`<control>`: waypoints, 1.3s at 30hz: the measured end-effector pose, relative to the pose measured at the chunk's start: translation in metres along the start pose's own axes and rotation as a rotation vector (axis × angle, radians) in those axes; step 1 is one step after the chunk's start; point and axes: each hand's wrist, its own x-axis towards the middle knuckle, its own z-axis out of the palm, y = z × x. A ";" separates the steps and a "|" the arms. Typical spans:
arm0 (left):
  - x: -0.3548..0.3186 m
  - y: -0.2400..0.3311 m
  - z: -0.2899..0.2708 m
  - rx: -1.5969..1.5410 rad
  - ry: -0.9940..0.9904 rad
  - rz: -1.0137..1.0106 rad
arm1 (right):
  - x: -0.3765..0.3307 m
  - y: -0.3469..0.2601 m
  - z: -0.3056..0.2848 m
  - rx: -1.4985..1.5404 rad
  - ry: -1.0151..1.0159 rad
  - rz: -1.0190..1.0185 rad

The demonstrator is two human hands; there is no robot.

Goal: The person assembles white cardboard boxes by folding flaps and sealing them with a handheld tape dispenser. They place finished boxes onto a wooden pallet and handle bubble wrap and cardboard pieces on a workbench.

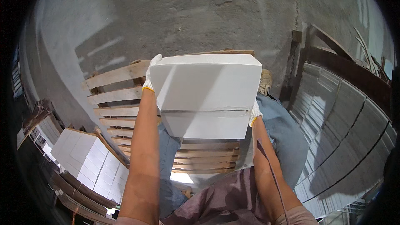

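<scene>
I hold a large white block (206, 83) between both hands, with a second white block (204, 125) under it in the same grip. My left hand (150, 75), in a white glove with a yellow cuff, presses the far left edge of the upper block. My right hand (255, 113), gloved the same way, presses the right side where the two blocks meet. The blocks hang over an empty wooden pallet (118, 100) on the concrete floor (200, 21). My legs in blue trousers stand on the pallet.
A stack of white blocks (89, 160) sits on another pallet at lower left. At right stands a tall stack of grey-white blocks (346, 133) with a wooden frame (333, 54) on top. My shoe (265, 82) shows behind the held blocks.
</scene>
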 end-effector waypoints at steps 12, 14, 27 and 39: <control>0.002 -0.005 0.010 -0.065 0.116 -0.016 | -0.019 -0.026 0.002 -0.215 0.126 0.076; -0.004 -0.002 0.019 -0.050 0.108 -0.017 | -0.023 -0.032 0.006 -0.184 0.109 0.012; -0.022 -0.009 0.030 -0.098 0.142 -0.053 | -0.068 -0.057 0.050 -0.436 0.436 -0.410; -0.017 -0.014 0.013 -0.024 0.289 0.125 | -0.022 -0.029 0.049 -0.174 0.762 -0.403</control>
